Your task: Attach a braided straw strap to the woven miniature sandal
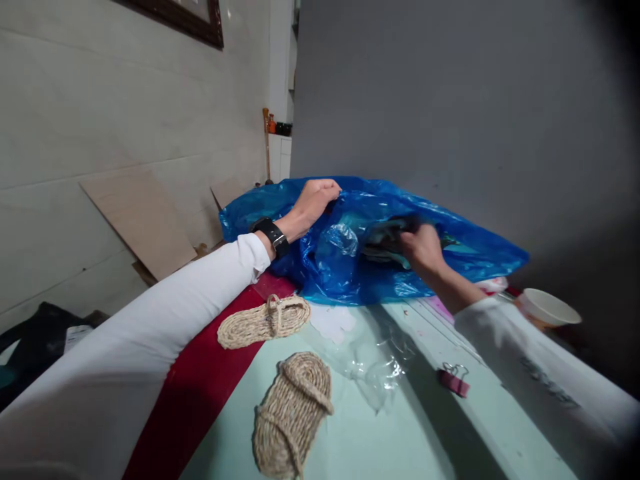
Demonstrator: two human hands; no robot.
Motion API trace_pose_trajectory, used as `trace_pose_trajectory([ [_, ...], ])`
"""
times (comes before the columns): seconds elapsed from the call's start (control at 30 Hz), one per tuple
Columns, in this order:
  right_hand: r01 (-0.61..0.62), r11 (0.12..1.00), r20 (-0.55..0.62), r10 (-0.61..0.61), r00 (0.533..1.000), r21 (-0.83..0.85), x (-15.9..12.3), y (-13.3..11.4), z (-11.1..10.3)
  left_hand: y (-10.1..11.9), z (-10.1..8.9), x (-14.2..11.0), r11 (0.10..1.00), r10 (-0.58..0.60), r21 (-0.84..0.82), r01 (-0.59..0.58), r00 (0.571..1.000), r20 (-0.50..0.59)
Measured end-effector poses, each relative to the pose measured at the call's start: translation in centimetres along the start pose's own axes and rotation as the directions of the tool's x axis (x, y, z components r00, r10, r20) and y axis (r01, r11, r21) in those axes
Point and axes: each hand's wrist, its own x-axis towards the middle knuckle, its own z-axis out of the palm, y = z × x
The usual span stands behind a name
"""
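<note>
A big blue plastic bag (350,267) lies across the far end of the pale green table (380,433). My left hand (315,200) grips the bag's upper rim with curled fingers, a black watch on the wrist. My right hand (423,248) is at the bag's mouth, closed on a dark folded bundle (387,239) that sits partly inside the bag. Closer to me lie two woven straw sandals, one straw sandal (264,322) on the red strip and the other straw sandal (293,413) on the green top.
A crumpled clear plastic wrapper (377,363) and a pink binder clip (454,381) lie on the table. A paper cup (547,308) stands at the right. A red strip (200,387) edges the table's left side. Wooden boards (143,223) lean on the left wall.
</note>
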Motion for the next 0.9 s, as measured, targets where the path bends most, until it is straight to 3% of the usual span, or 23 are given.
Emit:
trace_pose_trajectory([
  [0.27,0.122,0.992,0.102,-0.119,0.988,-0.023,-2.2,-0.1,-1.2,-0.3,-0.9,1.9,0.999,-0.022,0.039,0.024,0.999,-0.047],
  [0.5,0.023,0.957,-0.047,-0.010,0.999,0.288,-2.5,0.3,-1.9,-1.1,-1.0,2.1,0.993,-0.065,0.094,0.069,0.997,-0.051],
  [0.7,-0.025,0.807,-0.055,0.071,0.996,0.589,-2.5,1.7,-2.2,-1.8,-0.8,2.5,0.989,-0.064,0.131,0.070,0.997,-0.050],
  [0.9,-0.024,0.607,0.016,0.020,1.000,0.794,-3.1,3.4,-3.5,-2.2,-0.8,3.0,0.984,-0.069,0.160,0.080,0.995,-0.071],
])
